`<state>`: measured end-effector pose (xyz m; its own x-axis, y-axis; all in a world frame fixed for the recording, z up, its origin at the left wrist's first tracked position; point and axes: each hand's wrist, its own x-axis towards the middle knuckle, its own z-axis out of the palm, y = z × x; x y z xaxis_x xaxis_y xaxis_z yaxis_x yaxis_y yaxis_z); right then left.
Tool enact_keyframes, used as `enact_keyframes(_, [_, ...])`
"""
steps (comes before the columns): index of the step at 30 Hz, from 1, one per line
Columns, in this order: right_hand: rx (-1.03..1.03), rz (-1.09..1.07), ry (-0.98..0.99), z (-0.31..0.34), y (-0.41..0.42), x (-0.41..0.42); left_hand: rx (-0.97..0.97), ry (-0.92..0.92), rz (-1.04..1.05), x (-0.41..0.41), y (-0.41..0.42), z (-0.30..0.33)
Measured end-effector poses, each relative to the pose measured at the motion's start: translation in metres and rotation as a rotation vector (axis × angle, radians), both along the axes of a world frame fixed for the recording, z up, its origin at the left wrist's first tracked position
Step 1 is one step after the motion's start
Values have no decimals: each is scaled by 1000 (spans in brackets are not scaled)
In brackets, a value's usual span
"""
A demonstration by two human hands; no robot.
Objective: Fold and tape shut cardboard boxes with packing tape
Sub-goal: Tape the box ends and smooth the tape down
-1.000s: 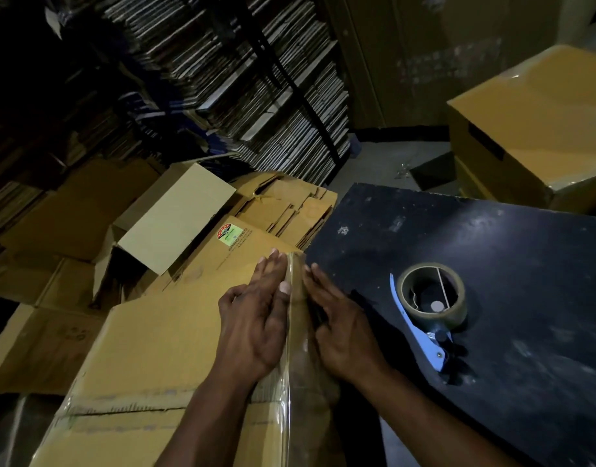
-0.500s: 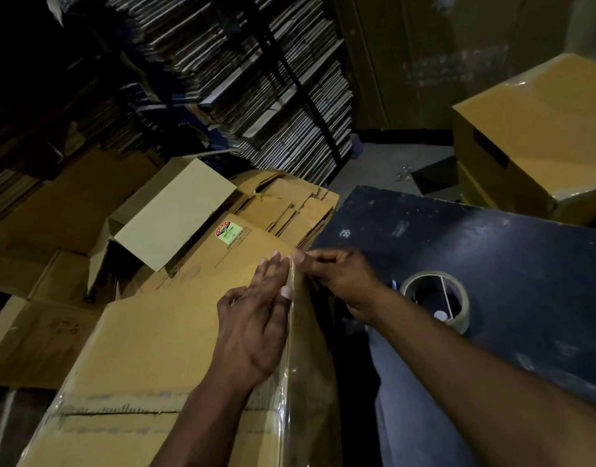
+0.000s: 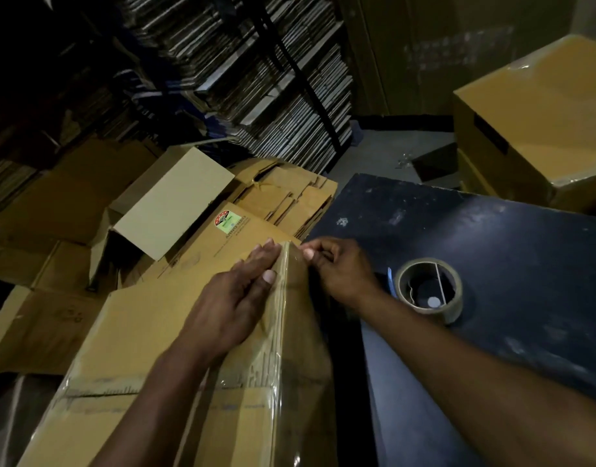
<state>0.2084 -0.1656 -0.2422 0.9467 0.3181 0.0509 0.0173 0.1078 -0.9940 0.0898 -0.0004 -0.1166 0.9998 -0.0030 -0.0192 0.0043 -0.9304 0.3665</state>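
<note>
Left hand [image 3: 237, 298]: flat, fingers straight and together, pressing down on the top of the cardboard box [image 3: 128, 332] right along its right edge, over the clear packing tape [image 3: 283, 332] that runs the length of that edge. Grasps nothing.

Right hand [image 3: 337, 267]: fingers curled, thumb and fingertips pinching at the far corner of the box where the tape ends; blurred, so whether it has the tape end itself I cannot tell for sure.

Box sits near-left, against the left side of the dark worktop [image 3: 492, 251]. A taped seam crosses its near part.

On the worktop, just right of the right wrist: tape roll [image 3: 428, 289] on a dispenser, blue handle partly hidden behind the arm.

Room: dim. Flattened cartons [image 3: 290, 200] and an open box [image 3: 168, 203] lie beyond, to the left. Tall stacks of flat cardboard [image 3: 256, 79] stand at the far side. A closed box [image 3: 539, 123] sits far right.
</note>
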Motion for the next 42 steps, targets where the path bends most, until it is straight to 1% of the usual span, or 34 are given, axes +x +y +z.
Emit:
enact_keyframes(2, [-78, -60, -100, 8, -5, -15, 17, -13, -37, 0, -1, -4])
enact_keyframes(3, [-73, -37, -127, 14, -8, -24, 16, -32, -45, 0, -3, -7])
enact_keyframes(5, [-50, 94, -200, 27, -6, -40, 20, -73, -43, 0, -3, -12])
enact_keyframes(7, [-71, 213, -286, 32, 6, -50, 24, -98, -33, 5, 0, -14])
enact_keyframes(10, [-145, 217, -375, 7, 18, -56, 17, -118, -27, 7, 1, -17])
enact_keyframes(13, [-134, 206, -306, -10, 17, -63, 13, -108, -14, 7, 0, -19])
enact_keyframes(19, [-134, 268, -177, 5, 9, -74, 55, -71, -9, 14, 5, -13])
enact_keyframes(23, [-125, 286, -281, 10, 6, -93, 85, -44, 39, 35, 13, -3])
enact_keyframes(27, [-185, 300, -329, 4, 11, -77, 118, -90, 110, 35, 13, -7])
enact_keyframes(29, [-201, 324, -349, 1, 8, -72, 127, -108, 153, 24, 7, -2])
enact_keyframes(33, [-205, 349, -258, 8, -9, -75, 72, -43, 160, -14, -6, 20])
enact_keyframes(38, [-154, 364, -373, 10, -7, -107, -28, -72, 229, -85, -21, 29])
enact_keyframes(40, [-152, 346, -386, 7, -9, -104, -93, -96, 256, -106, -31, 24])
enact_keyframes(42, [-182, 331, -383, -1, -12, -97, -115, -115, 299, -114, -38, 20])
